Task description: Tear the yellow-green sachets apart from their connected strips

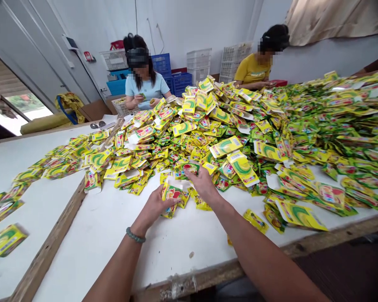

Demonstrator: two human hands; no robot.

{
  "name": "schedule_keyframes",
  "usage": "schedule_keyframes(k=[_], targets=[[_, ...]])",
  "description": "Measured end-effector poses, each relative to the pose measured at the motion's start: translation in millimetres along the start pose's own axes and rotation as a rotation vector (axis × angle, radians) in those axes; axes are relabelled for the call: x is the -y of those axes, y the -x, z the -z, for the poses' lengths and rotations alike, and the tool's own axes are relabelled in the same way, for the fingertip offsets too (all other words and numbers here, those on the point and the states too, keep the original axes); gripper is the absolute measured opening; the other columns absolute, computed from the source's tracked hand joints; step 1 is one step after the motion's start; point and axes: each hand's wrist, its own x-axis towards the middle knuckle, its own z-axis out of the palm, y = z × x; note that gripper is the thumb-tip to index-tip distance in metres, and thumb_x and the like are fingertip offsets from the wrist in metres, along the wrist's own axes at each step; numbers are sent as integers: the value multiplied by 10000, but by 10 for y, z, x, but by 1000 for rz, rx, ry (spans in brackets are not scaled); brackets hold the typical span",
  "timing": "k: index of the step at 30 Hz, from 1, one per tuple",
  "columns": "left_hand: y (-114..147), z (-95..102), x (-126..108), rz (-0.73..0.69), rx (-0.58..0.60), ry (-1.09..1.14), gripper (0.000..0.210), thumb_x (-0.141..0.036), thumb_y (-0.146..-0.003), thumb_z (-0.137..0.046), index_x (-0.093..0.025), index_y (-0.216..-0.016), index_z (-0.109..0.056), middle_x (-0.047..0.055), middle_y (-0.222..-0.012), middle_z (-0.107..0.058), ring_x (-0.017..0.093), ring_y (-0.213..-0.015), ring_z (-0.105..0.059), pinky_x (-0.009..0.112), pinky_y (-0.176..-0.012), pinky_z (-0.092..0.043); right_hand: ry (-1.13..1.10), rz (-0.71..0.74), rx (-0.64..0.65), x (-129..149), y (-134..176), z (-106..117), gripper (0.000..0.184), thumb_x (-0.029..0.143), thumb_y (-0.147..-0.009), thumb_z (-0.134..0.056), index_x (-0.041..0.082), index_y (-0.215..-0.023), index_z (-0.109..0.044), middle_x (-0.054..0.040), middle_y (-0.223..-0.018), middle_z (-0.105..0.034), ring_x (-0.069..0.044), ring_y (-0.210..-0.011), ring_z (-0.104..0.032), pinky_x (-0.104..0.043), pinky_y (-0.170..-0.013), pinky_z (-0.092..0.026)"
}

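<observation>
My left hand (157,203), with a beaded bracelet on its wrist, is closed round a small yellow carton (171,193) whose white flap stands up at the top. Just above and to the right, my right hand (203,182) pinches a small green and yellow sachet (192,168) with a red patch. Both hands are over the white tabletop (119,235), at the near edge of a large heap of cartons and sachets (189,144). A few loose sachets (201,202) lie between and beside the hands.
A wooden strip (55,239) crosses the table at left, with cartons (9,240) beyond it. More sachets (315,138) spread to the right. Across the heap sit a person in light blue (146,88) and a person in yellow (253,69). Blue crates (181,82) stand behind.
</observation>
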Motion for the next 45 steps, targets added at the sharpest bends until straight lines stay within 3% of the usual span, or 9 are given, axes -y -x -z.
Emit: schedule_keyframes(k=[6,11,15,20,25,30,36,41,45], targets=[[44,20,-82,-3,74,-159,399,-327,-580,-783,-162,-909,-629,22,-762,-675,140,-606,-582,216,-550,-445,366,57,371,48,17,121,196,272,-774,-586,195,-938,-662,-13,-878,-666,-150,-786,-589,-242,-720,-442],[80,24,-80,-63,122,-281,339,-340,-605,-764,-162,-866,-641,12,-752,-657,133,-614,-565,212,-553,-434,537,71,402,35,17,138,159,236,-730,-626,179,-868,-680,-27,-876,-662,-163,-799,-580,-234,-698,-420],[71,18,-59,-11,174,-248,323,-362,-655,-725,-177,-902,-630,-5,-725,-652,122,-566,-552,208,-524,-422,605,37,434,51,26,127,78,206,-706,-632,165,-759,-672,-17,-780,-648,-145,-705,-562,-215,-603,-381],[39,18,-6,-47,125,-322,304,-379,-649,-730,-173,-842,-619,-5,-684,-638,128,-560,-557,205,-505,-417,533,65,381,20,51,93,51,215,-661,-664,167,-679,-658,23,-640,-595,-118,-616,-519,-208,-562,-345],[21,41,-17,55,176,-128,390,-363,-661,-728,-177,-974,-590,11,-746,-655,136,-549,-582,240,-517,-474,169,21,352,23,44,94,266,304,-724,-639,177,-958,-643,-1,-801,-649,-125,-713,-571,-216,-633,-414],[34,92,-33,135,198,-49,380,-340,-653,-742,-176,-950,-571,11,-722,-656,153,-543,-602,304,-546,-531,310,81,323,12,55,52,139,292,-717,-662,156,-742,-652,21,-624,-582,-107,-599,-516,-208,-558,-364],[29,109,-26,121,172,-40,357,-338,-656,-735,-179,-930,-571,20,-738,-662,160,-541,-611,313,-545,-536,191,18,313,58,118,-55,193,235,-749,-608,184,-934,-591,10,-714,-642,-120,-637,-573,-220,-600,-406],[31,146,2,139,199,-58,342,-322,-627,-740,-172,-877,-562,10,-687,-642,171,-534,-608,321,-540,-525,261,-5,522,153,171,-73,312,140,-781,-470,209,-1080,-525,76,-558,-546,-92,-530,-464,-204,-559,-340],[28,117,39,103,185,-137,307,-320,-601,-744,-160,-796,-570,14,-678,-640,165,-560,-602,270,-534,-488,238,-81,615,180,222,-116,399,241,-795,-506,208,-1189,-449,87,-543,-516,-95,-531,-444,-201,-531,-317]])
